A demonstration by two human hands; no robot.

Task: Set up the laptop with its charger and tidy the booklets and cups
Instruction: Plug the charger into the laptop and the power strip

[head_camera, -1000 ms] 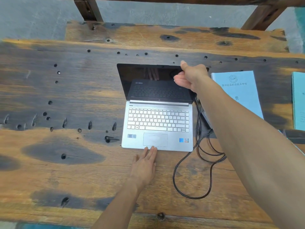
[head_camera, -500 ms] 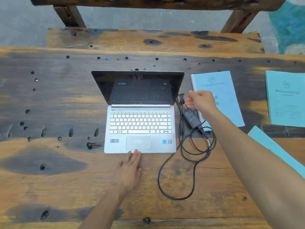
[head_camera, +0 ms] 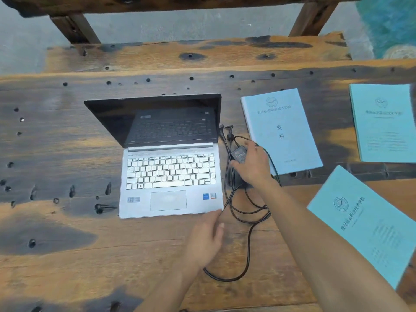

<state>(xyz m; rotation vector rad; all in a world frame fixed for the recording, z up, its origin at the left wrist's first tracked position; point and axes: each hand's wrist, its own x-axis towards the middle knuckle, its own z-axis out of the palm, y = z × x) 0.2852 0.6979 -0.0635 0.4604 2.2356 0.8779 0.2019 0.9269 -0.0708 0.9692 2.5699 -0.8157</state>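
Observation:
A silver laptop (head_camera: 168, 176) stands open on the wooden table (head_camera: 56, 233), its screen dark. Just to its right lies the black charger brick (head_camera: 239, 152) with its coiled cable (head_camera: 245, 221) and loose plug ends (head_camera: 226, 129). My right hand (head_camera: 253, 165) rests over the brick, fingers curled around it. My left hand (head_camera: 206, 239) lies on the table at the laptop's front right corner, fingers apart and empty. Three light blue booklets lie to the right: one beside the charger (head_camera: 281, 131), one far right (head_camera: 385, 122), one nearer and tilted (head_camera: 364, 226). No cups are in view.
A wooden bench (head_camera: 191, 52) runs behind the table, with a dark wooden backrest above it. The tabletop is rough, with many small holes and dark stains. Something teal shows at the top right corner.
My right hand left the laptop lid and came down onto the charger brick. My left hand slid right along the laptop's front edge. The view shifted, showing more booklets.

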